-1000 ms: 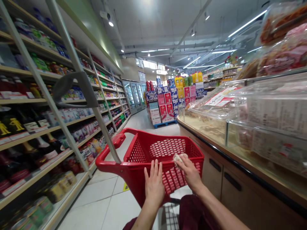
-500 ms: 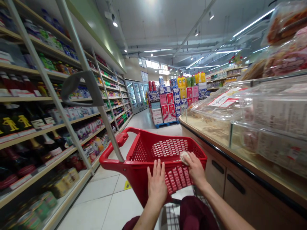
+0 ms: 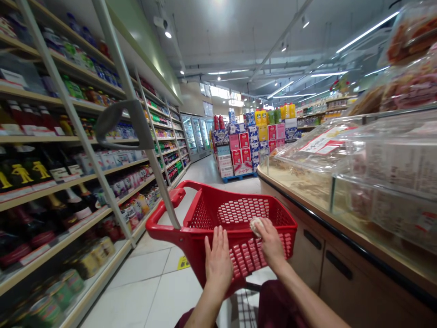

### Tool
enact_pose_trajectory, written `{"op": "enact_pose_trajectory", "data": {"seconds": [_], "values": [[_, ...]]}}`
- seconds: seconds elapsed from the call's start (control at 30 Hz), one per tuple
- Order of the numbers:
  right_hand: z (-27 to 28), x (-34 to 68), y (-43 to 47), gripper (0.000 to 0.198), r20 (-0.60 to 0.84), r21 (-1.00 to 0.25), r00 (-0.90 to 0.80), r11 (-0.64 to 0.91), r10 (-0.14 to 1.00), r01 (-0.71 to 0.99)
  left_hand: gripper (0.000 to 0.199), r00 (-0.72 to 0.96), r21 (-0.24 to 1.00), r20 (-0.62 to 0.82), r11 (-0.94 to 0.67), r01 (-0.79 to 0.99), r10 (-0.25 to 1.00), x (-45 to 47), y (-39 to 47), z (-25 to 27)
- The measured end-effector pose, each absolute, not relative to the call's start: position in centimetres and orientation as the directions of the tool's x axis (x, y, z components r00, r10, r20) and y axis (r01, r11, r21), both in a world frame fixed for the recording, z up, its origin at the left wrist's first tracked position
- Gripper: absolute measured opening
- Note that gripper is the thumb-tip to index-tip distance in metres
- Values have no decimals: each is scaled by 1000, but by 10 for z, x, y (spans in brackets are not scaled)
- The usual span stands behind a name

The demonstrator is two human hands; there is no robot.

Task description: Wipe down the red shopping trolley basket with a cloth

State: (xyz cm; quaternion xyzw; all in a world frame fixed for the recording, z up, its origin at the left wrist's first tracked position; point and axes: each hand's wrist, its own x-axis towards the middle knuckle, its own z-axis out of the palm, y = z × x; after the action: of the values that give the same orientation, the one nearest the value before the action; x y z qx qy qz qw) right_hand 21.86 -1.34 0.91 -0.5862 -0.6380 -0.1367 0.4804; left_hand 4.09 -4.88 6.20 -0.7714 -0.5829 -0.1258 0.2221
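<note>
In front of me stands a red plastic shopping basket cart (image 3: 208, 241) with perforated sides and a grey handle (image 3: 124, 125) on a metal pole at its left. My left hand (image 3: 219, 257) lies flat against the near side, fingers stretched up to the rim. Gripped in my right hand (image 3: 272, 241) is a crumpled white cloth (image 3: 256, 225), pressed on the near rim to the right of my left hand. Part of the cloth is hidden under the fingers. Inside the basket, the visible far wall shows rows of holes.
Shelves of bottles and cans (image 3: 85, 168) line the left side. Close on the right is a counter (image 3: 293, 193) with clear plastic food packs (image 3: 392, 159). Stacked cartons (image 3: 239, 150) stand ahead on a blue pallet (image 3: 239, 176). A yellow floor sticker (image 3: 183, 263) lies left of the cart.
My right hand has slid left along the near rim with the cloth. The left hand has shifted slightly left and stays flat on the basket's side. The view has turned a little.
</note>
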Motion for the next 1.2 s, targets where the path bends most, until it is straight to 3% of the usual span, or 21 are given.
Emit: {"op": "enact_pose_trajectory", "data": {"seconds": [0.17, 0.37, 0.57, 0.77, 1.0, 1.2], "values": [[12, 196, -14, 58, 791, -313, -39, 459, 610, 831, 60, 317, -228, 460, -235, 945, 829, 38, -49, 61], [12, 231, -13, 60, 746, -415, 185, 229, 639, 881, 61, 312, -232, 481, -224, 946, 819, 40, -49, 57], [18, 190, -14, 50, 784, -283, -88, 479, 615, 831, 58, 322, -219, 464, -246, 944, 825, 40, -51, 62], [8, 234, -8, 60, 753, -441, 194, 264, 629, 858, 62, 275, -215, 496, -190, 958, 824, 25, -49, 69], [19, 175, -16, 54, 788, -346, -46, 503, 614, 792, 61, 282, -217, 488, -197, 956, 826, 22, -48, 73], [13, 206, -11, 62, 770, -439, 167, 322, 615, 839, 61, 290, -204, 473, -216, 955, 832, 24, -52, 71]]}}
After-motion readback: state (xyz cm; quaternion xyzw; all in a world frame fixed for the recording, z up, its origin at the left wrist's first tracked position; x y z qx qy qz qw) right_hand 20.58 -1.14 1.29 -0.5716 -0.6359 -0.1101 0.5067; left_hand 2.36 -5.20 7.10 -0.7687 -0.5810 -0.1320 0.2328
